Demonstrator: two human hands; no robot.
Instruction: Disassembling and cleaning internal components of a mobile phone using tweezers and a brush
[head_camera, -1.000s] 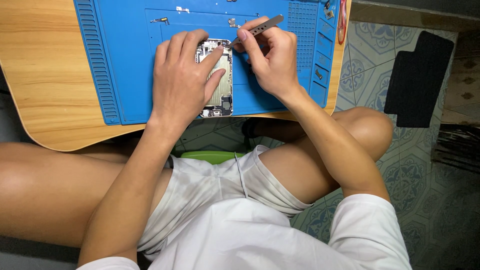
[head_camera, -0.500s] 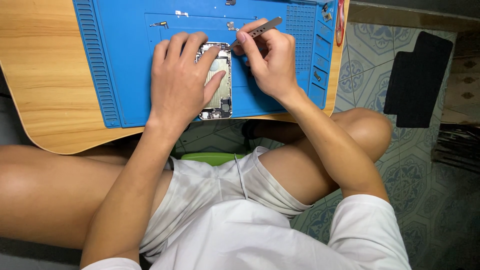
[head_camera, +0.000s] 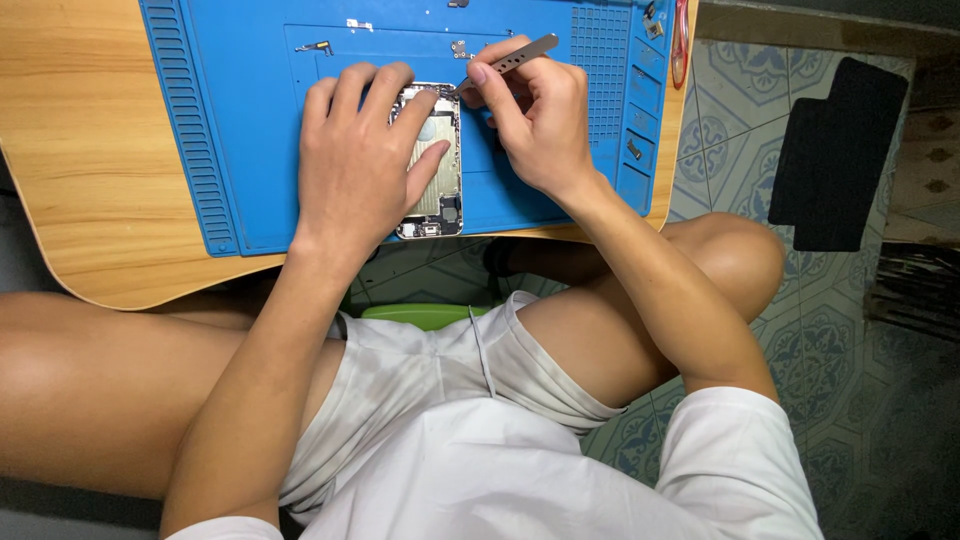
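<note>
Pinning opened phone (head_camera: 437, 190) under left hand (head_camera: 362, 150); tweezers (head_camera: 510, 62) — right hand's (head_camera: 535, 125) grip — at its top.

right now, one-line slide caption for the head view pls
Left hand steadies an opened phone on a blue mat while the right hand works metal tweezers at its top edge.
</note>
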